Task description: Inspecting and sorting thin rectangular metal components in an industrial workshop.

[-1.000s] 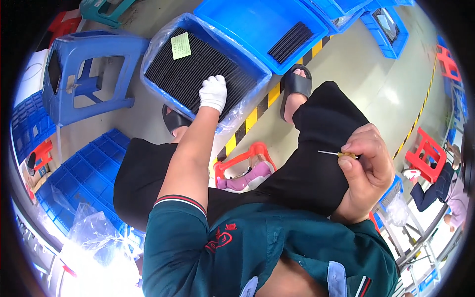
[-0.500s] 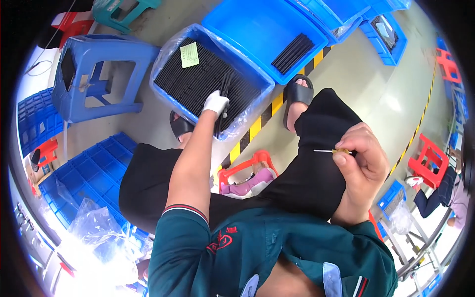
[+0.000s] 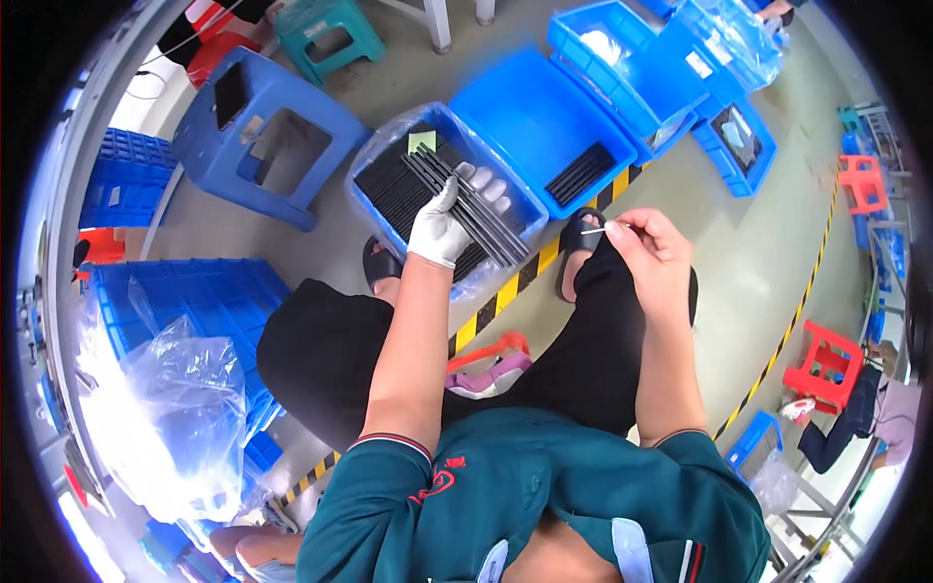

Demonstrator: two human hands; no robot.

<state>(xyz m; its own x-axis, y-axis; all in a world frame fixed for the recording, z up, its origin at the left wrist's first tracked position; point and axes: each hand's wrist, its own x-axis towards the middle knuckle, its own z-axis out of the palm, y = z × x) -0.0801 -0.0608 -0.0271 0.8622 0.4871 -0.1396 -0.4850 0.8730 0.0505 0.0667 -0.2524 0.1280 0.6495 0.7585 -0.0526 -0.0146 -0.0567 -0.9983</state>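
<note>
My left hand (image 3: 439, 233), in a white glove, is closed around a bundle of several slim black rods (image 3: 491, 231). It raises them at a slant over a blue crate (image 3: 530, 212) with a clear plastic liner. More black rods (image 3: 389, 194) lie packed in rows in that crate, under a pale green paper slip (image 3: 422, 141). My bare right hand (image 3: 656, 255) pinches a small tool above my right knee. Its thin metal shaft (image 3: 592, 231) points left toward the rods; the fingers mostly hide its handle.
A second blue crate (image 3: 515, 107) beside the first holds a few black rods (image 3: 580, 175). More blue crates (image 3: 622, 58) stand behind. To the left are a blue stool (image 3: 330, 121) and stacked crates (image 3: 209, 291). Yellow-black tape (image 3: 496, 311) crosses the floor. A person sits far right.
My left hand has lifted the rods up off the packed rows, now tilted across the crate. My right hand has moved forward and left with the tool. The view has shifted.
</note>
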